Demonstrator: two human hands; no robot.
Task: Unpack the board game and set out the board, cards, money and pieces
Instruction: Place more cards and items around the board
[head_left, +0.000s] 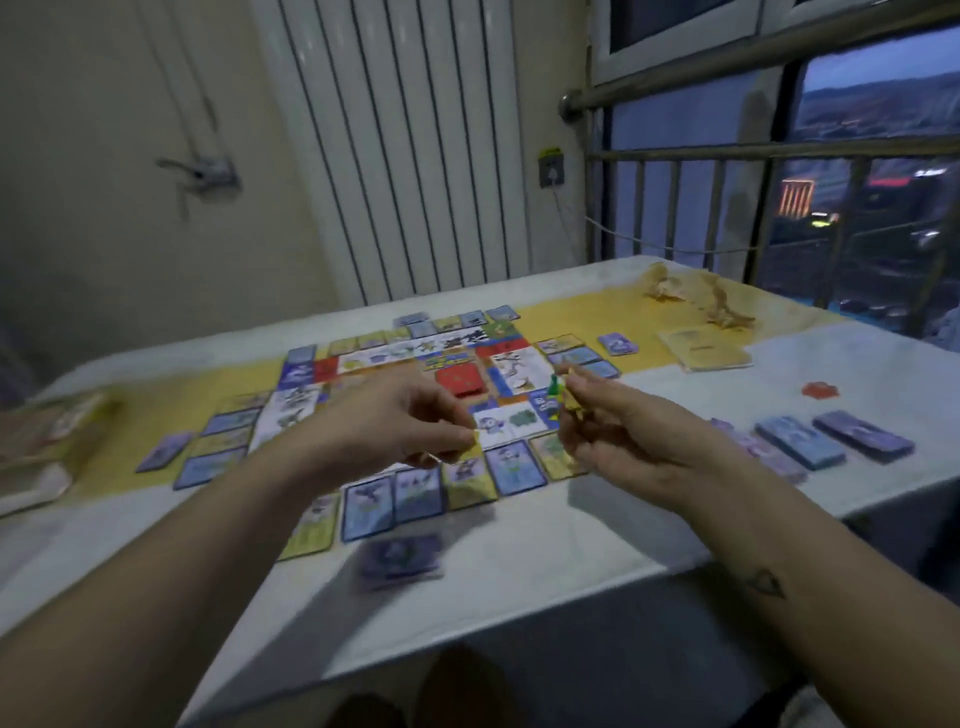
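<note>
The game board (363, 364) lies open in the middle of the table, with a red card deck (460, 382) at its centre. Cards (415, 493) lie in rows around its edges. My right hand (613, 426) hovers above the board's right side and pinches small pieces, a green one (555, 385) and yellow ones, at its fingertips. My left hand (400, 421) hangs over the board's near edge, fingers curled, pinching a small yellow piece (474, 435). The picture is blurred, so the pieces' shapes are unclear.
Several stacks of blue and purple money (800, 441) lie at the right. A purple stack (402, 561) lies at the near edge. The game box (47, 441) is at the left. A yellow sheet (706, 348), a red piece (821, 389) and wooden figures (696, 296) lie at the far right.
</note>
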